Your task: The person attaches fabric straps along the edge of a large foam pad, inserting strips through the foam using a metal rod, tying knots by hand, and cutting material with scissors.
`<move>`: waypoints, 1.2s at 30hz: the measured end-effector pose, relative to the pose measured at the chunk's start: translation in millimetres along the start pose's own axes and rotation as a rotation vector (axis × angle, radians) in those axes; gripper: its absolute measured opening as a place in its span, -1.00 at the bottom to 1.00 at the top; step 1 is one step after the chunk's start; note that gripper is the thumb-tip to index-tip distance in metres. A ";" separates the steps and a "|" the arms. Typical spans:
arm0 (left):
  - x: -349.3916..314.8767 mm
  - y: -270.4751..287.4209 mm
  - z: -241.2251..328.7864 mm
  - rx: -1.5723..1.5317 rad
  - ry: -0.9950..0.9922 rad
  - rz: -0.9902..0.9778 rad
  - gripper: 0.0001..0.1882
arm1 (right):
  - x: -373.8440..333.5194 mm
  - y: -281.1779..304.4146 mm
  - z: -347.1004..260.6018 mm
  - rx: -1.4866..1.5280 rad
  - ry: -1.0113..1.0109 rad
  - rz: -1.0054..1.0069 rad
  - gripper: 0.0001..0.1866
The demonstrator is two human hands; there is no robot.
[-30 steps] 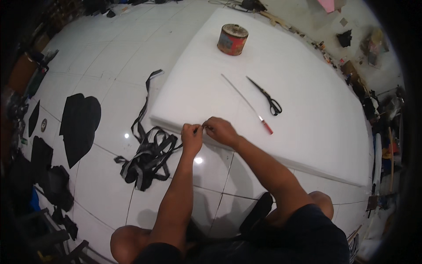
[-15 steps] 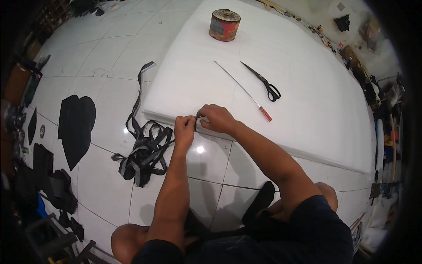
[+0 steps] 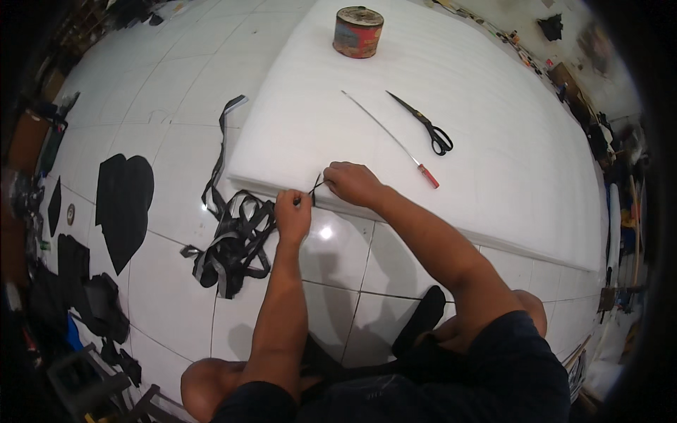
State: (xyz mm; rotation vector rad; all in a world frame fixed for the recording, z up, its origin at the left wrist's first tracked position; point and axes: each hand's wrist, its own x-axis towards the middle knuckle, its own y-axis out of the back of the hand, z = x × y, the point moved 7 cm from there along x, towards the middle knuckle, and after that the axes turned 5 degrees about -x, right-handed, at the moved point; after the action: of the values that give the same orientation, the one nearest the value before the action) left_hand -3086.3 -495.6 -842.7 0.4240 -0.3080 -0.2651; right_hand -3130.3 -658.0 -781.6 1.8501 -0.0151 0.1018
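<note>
A thin black strip [image 3: 314, 188] is drawn taut between my hands, crossing over itself at the near edge of a thick white foam sheet stack [image 3: 493, 162]. My left hand [image 3: 293, 213] is closed on one end, just off the stack's edge. My right hand [image 3: 350, 183] pinches the other end a little above the stack's top. A tangled heap of black fabric strips [image 3: 229, 247] lies on the floor left of my left hand. On the stack, beyond my right hand, rest a long thin screwdriver [image 3: 427, 175] with a red handle and black scissors [image 3: 427, 127].
A worn red tin [image 3: 358, 39] stands at the stack's far side. Black cut fabric pieces [image 3: 123, 204] and a tape roll [image 3: 70, 214] lie on the tiled floor to the left. A dark stool [image 3: 92, 384] stands at the lower left. Assorted clutter lines the right wall.
My hands have moved apart, left hand slightly down and left, right hand slightly up and right. The black strip between them has been pulled out into a crossing.
</note>
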 end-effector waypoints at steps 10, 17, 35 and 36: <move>-5.1 -8.0 -12.3 -0.263 0.504 -0.420 -0.75 | -79.0 96.1 251.4 -0.321 -0.585 -0.297 -0.64; -40.3 10.5 4.4 -0.222 0.744 -0.371 -0.74 | -100.1 88.0 272.8 0.269 -0.671 -0.378 -0.53; -73.2 45.8 62.1 0.209 0.521 -0.011 -0.73 | -152.3 -18.9 24.6 1.108 -0.394 -0.924 -0.44; -73.7 48.1 59.4 0.207 0.513 -0.016 -0.73 | -149.5 -18.1 22.7 1.026 -0.385 -0.904 -0.47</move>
State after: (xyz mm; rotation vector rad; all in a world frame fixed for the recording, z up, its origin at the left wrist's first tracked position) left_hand -3165.6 -451.6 -787.5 0.6806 0.1729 -0.1328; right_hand -3276.6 -681.0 -816.8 2.6620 0.7138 -1.0480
